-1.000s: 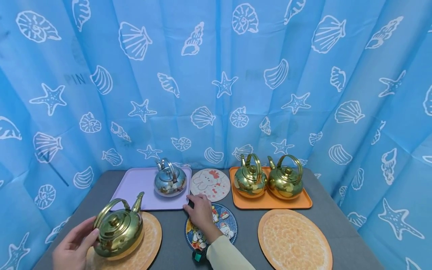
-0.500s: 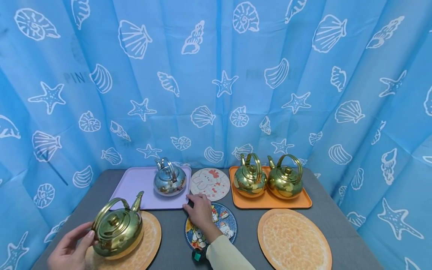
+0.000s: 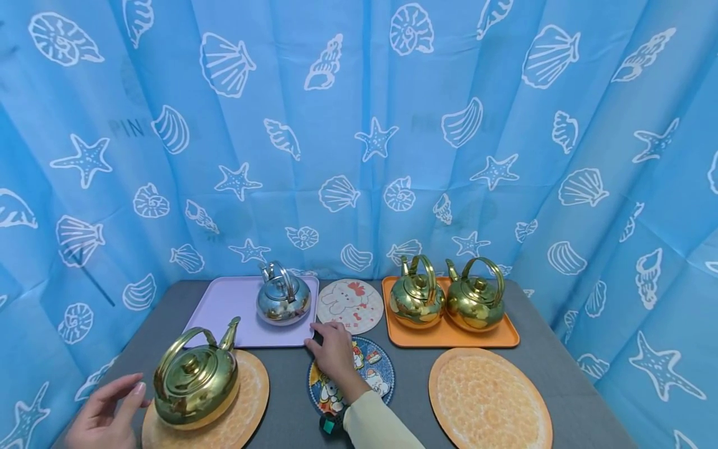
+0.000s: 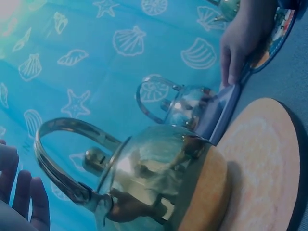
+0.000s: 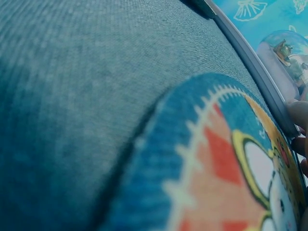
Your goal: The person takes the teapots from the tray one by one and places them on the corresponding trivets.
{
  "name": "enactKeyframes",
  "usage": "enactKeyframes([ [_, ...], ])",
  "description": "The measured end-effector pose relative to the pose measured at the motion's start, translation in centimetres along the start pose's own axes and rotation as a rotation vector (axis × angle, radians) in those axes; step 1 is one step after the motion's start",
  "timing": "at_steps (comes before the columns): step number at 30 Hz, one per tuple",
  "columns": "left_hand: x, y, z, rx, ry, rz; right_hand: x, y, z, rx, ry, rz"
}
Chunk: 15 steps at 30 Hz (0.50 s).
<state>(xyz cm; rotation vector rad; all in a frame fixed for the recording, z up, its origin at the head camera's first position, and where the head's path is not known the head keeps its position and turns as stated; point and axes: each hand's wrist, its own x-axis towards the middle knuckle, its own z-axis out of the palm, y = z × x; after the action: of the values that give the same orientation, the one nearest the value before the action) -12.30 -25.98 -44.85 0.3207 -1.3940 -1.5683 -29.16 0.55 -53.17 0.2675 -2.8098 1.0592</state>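
On the round orange-tan mat at the near left stands a gold kettle (image 3: 196,383), its arched handle up and its spout pointing away to the right. My left hand (image 3: 109,411) is beside the kettle's handle end, apart from it, fingers loosely bent with nothing between them. The left wrist view shows those fingers (image 4: 23,192) left of the kettle's handle. My right hand (image 3: 335,355) holds the near right corner of the lavender tray (image 3: 230,318) between thumb and forefinger, above a blue cartoon mat (image 3: 377,374). A silver kettle (image 3: 283,300) stands on that tray.
An orange tray (image 3: 449,338) at the back right bears two gold kettles (image 3: 417,300). A pale rabbit-print mat (image 3: 350,305) lies between the trays. Another round orange-tan mat (image 3: 490,399) is at the near right. A blue shell-print curtain (image 3: 359,156) rises behind the grey table.
My left hand has let go of the gold kettle's handle and drawn away to the left. The kettle stays on its mat, and my right hand has kept its place at the tray corner.
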Motion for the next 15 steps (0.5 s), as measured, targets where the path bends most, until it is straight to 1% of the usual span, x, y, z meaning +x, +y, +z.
enactKeyframes([
  [1, 0.0, 0.1, 0.0, 0.020, -0.004, 0.017, 0.0, 0.0, 0.0, 0.001, -0.001, 0.001],
  [2, -0.1, 0.2, 0.1, 0.017, -0.005, 0.029, 0.0, 0.0, 0.0, 0.002, -0.002, 0.001],
  [4, -0.2, 0.5, 0.1, -0.010, -0.012, 0.039, 0.0, 0.0, 0.0, 0.002, -0.003, 0.001],
  [5, -0.2, 0.7, 0.2, -0.039, -0.019, 0.047, 0.0, -0.1, 0.0, 0.003, -0.003, 0.000],
  [7, -0.3, 1.1, 0.3, -0.076, -0.038, 0.075, 0.0, -0.1, 0.0, 0.000, -0.003, 0.000],
  [8, -0.3, 1.2, 0.4, -0.140, -0.049, 0.091, 0.1, -0.1, 0.0, -0.001, -0.003, -0.001],
  [10, -0.4, 1.5, 0.6, -0.261, -0.092, 0.144, 0.1, 0.0, 0.0, -0.001, -0.002, 0.000],
  [12, -0.6, 1.8, 0.9, -0.362, -0.139, 0.185, 0.1, 0.0, 0.0, 0.000, -0.003, 0.004],
  [14, -0.7, 2.0, 1.2, -0.485, -0.186, 0.209, 0.1, 0.0, 0.1, 0.000, -0.006, 0.007],
  [15, -0.8, 2.2, 1.3, -0.513, -0.203, 0.215, 0.1, 0.1, 0.1, 0.001, -0.006, 0.007],
])
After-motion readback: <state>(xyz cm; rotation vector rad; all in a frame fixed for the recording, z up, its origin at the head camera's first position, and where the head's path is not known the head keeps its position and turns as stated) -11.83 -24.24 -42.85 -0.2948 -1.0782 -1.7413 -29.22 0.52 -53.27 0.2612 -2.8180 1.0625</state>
